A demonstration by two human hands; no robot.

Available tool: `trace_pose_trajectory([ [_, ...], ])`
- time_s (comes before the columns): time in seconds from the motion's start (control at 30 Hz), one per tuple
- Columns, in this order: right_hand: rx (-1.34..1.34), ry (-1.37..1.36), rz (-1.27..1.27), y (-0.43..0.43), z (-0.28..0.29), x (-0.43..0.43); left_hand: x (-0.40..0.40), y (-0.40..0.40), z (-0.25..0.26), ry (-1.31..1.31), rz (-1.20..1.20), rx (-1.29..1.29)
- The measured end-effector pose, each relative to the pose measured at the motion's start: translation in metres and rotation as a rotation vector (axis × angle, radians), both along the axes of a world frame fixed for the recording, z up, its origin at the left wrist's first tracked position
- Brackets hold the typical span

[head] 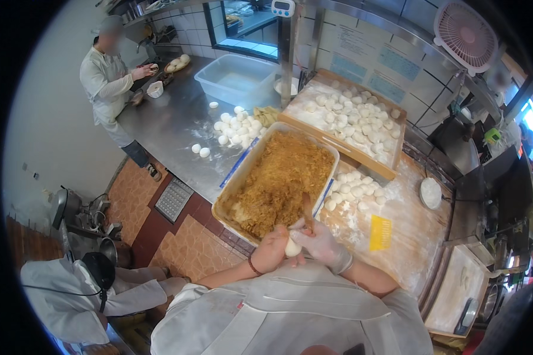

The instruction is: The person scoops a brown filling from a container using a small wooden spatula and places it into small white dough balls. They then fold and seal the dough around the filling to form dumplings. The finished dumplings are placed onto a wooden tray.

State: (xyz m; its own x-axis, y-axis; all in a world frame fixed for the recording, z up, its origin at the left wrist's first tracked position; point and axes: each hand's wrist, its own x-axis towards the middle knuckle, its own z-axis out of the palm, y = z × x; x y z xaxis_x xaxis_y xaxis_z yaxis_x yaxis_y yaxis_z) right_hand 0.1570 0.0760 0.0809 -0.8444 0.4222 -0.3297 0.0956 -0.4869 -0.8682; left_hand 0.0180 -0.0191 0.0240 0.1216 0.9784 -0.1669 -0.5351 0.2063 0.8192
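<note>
My bare left hand (268, 252) wears a dark bead bracelet and grips a white piece of dough (293, 247) close to my apron. My right hand (323, 246), in a clear glove, meets it from the other side, thumb and fingers at the top of the dough. A flat wooden stick (308, 211) runs up from the right hand over the filling. Beyond both hands sits a white plastic tub (222, 217) of yellow-brown chopped filling (280, 173). Whether the dough holds filling is hidden by my fingers.
Dough balls (237, 126) lie left of the tub, more dough pieces (355, 188) right. A wooden tray (288, 116) holds flattened dough. A yellow scraper (380, 233) and bowl of flour (431, 194) are at right. One co-worker (106, 80) stands far left, another (66, 301) lower left.
</note>
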Motion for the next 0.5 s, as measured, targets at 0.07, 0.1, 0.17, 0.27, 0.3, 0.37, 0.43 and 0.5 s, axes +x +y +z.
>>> trace_pose_trajectory([
  [0.07,-0.149,0.094,-0.051,0.008,-0.014,0.005,-0.002,0.001,-0.003,0.017,0.051,0.151],
  [0.1,-0.218,0.141,-0.084,0.014,-0.020,0.008,-0.002,0.004,-0.003,0.023,0.070,0.232],
  [0.17,-0.056,0.114,-0.064,0.017,-0.029,0.009,-0.008,0.003,0.005,0.274,0.176,0.354],
  [0.27,0.017,0.029,0.051,0.021,-0.084,0.021,-0.024,0.014,0.006,1.199,0.149,0.719],
  [0.3,0.057,-0.035,0.045,0.018,-0.068,0.017,-0.018,0.014,0.005,1.241,0.148,0.632],
  [0.37,0.131,-0.165,0.028,0.012,-0.034,0.012,-0.009,0.010,0.002,1.329,0.142,0.452],
  [0.43,0.459,-0.140,0.055,0.031,-0.070,0.020,-0.015,0.011,-0.009,1.245,0.071,0.412],
  [0.5,0.163,0.148,-0.046,0.060,-0.107,0.023,-0.018,0.011,-0.010,1.067,0.124,0.404],
])
